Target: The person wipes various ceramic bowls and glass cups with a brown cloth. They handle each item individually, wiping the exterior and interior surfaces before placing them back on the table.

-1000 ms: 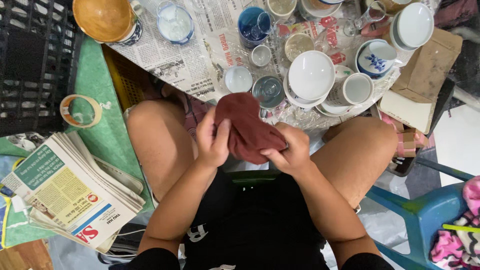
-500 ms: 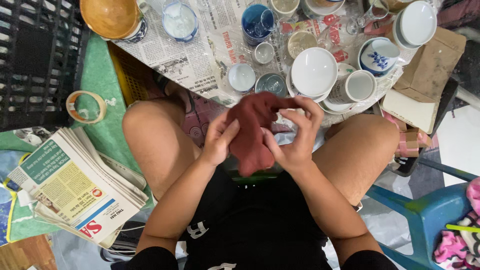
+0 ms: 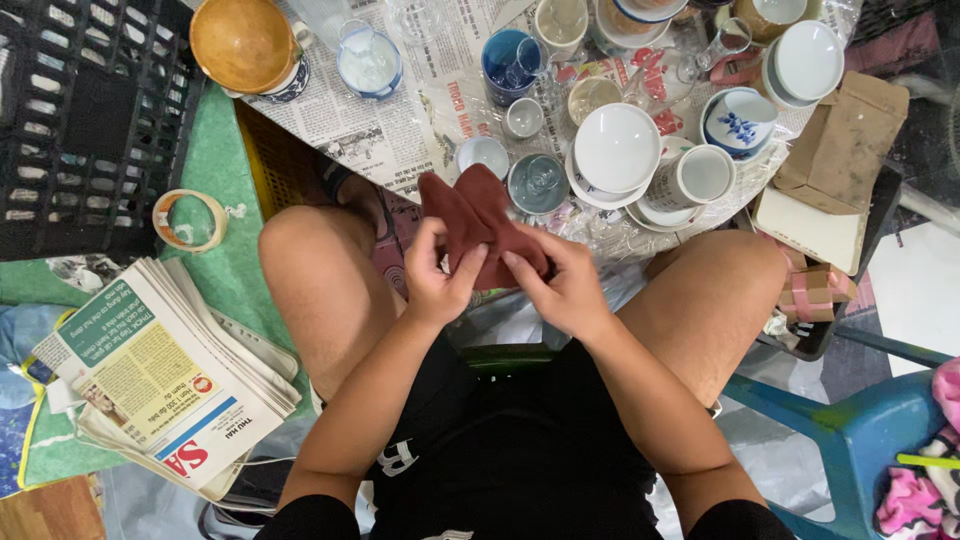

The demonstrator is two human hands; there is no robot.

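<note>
- Seen from above, we are seated over a floor spread of printed newspaper sheets [image 3: 400, 130] crowded with crockery: a white ceramic bowl turned rim-down on a stack of plates [image 3: 617, 147], a white mug [image 3: 692, 176], a small clear glass cup [image 3: 538, 182] and a small white cup [image 3: 483, 156]. We judge the chief risk to be a swing of cloth or elbow that knocks the nearest pieces, since they sit just beyond the knees and touch one another.
- The dark red-brown soft cloth [image 3: 478, 222] is held up between the thighs, above the lap, its upper fold hanging free over the cups' edge. That loose fold could drag across the glass cup.
- Our left hand [image 3: 437, 280] pinches the cloth's lower left side, thumb in front, fingers closed behind it, forearm angled inward.
- Our right hand [image 3: 565, 285] grips the lower right side, fingers curled shut over the fabric, wrist bent toward the left. A slack pinch could drop the cloth.
</note>
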